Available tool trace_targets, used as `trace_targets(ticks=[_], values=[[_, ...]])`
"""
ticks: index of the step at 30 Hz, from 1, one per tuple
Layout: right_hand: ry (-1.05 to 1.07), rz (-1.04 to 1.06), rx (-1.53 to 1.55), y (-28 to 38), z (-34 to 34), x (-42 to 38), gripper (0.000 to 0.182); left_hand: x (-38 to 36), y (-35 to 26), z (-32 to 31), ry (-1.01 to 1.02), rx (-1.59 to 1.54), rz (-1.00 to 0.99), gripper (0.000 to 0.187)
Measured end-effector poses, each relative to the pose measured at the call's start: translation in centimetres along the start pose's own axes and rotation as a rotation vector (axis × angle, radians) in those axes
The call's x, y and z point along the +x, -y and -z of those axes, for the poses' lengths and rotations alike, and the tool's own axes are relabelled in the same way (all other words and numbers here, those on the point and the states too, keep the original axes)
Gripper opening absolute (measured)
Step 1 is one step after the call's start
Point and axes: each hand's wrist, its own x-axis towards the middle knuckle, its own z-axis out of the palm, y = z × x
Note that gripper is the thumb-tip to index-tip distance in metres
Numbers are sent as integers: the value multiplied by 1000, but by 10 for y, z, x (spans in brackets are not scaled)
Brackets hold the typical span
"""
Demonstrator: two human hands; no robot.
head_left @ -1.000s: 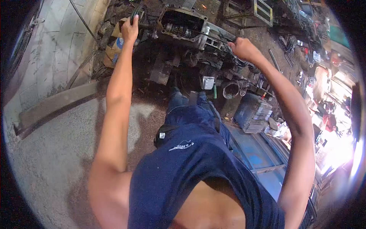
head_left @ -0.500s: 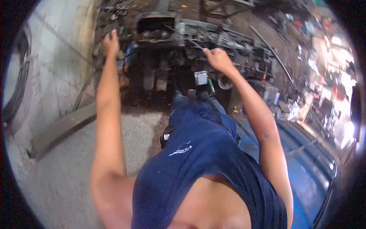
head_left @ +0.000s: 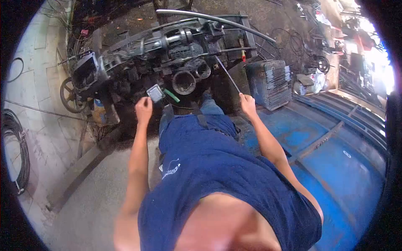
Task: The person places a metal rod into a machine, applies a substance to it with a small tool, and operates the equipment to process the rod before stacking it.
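My right hand [head_left: 248, 102] is closed round the near end of a thin metal rod [head_left: 229, 76]. The rod points forward and slightly left, its far end over the right part of a dark, greasy machine [head_left: 167, 42]. My left hand [head_left: 143, 109] has its fingers curled together right at the lower left edge of a small grey-white square box [head_left: 155, 93]. Whatever is between those fingers is hidden. A green stick-like piece [head_left: 171, 95] lies just right of the box. Close by, two round metal openings [head_left: 184, 82] face me on the machine's near side.
A long bent pipe [head_left: 217, 19] crosses behind the machine. A handwheel [head_left: 72, 95] stands at its left end. On the right are a ribbed metal block [head_left: 268, 83] and a blue metal panel [head_left: 310, 138]. Coiled cable [head_left: 16, 150] hangs by the left wall.
The view has turned, so the machine's right side shows more. My left hand has come from the machine's left end to the small box. The rod now points at the machine's right part.
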Motion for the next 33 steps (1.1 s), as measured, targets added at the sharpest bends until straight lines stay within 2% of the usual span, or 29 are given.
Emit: trace_targets(ticks=[1, 3, 4, 5, 7, 8, 9, 10, 11, 13, 14, 16, 19, 21, 23, 24, 25, 27, 29, 31, 33], values=[[-65, -44, 25, -17, 3, 17, 49, -8, 1, -26, 101, 16, 35, 25], [-42, -30, 93, -43, -2, 56, 42, -21, -15, -63, 298, 34, 170, 32], [-137, 27, 113, -52, -10, 74, 39, -26, -14, -81, 384, 18, 294, 35], [-242, 86, 136, -52, -15, 93, 36, -35, 3, -106, 383, -67, 396, 36], [-195, 42, 150, -38, -17, 124, 30, -41, 12, -141, 373, -368, 769, 40], [-218, 106, 175, -29, -20, 142, 27, -38, 9, -152, 369, -350, 770, 40], [-262, 150, 180, -32, -32, 167, 22, -32, -14, -158, 235, -550, 1020, 42], [-415, 295, 109, -33, -42, 185, 18, -28, -27, -162, 83, -757, 1260, 46], [-426, 208, 140, -26, -47, 202, 18, -24, -27, -166, 73, -751, 1260, 46], [-444, 185, 60, -18, -54, 233, 18, -28, -25, -167, 55, -946, 1281, 45], [-431, 193, 62, -14, -53, 240, 18, -29, -27, -167, 38, -862, 1284, 40], [-417, 23, 65, 13, -41, 242, 19, -28, -40, -159, 3, -820, 1273, 37], [-504, 108, 114, 19, -45, 244, 23, -22, -62, -141, -60, -808, 1212, 29], [-581, 148, 153, 19, -48, 235, 25, -9, -80, -134, -243, -834, 1196, 25], [-502, 501, 269, 31, -49, 207, 24, 9, -81, -119, -366, -1079, 1076, 23], [-202, 458, 390, 56, -34, 182, 20, 12, -77, -120, -382, -1139, 1090, 18], [-131, 698, 411, 80, -16, 162, 17, 13, -69, -122, -397, -1199, 1105, 16], [-46, 875, 418, 146, 27, 127, 17, 15, -59, -125, -402, -1294, 1147, 16], [-221, 1155, 470, 196, 51, 132, 19, 19, -65, -124, -440, -1274, 1202, 16], [-365, 1161, 350, 242, 70, 150, 22, 21, -64, -122, -439, -1291, 1221, 16], [-388, 1112, 181, 273, 78, 169, 28, 19, -62, -119, -396, -1380, 1241, 16]])
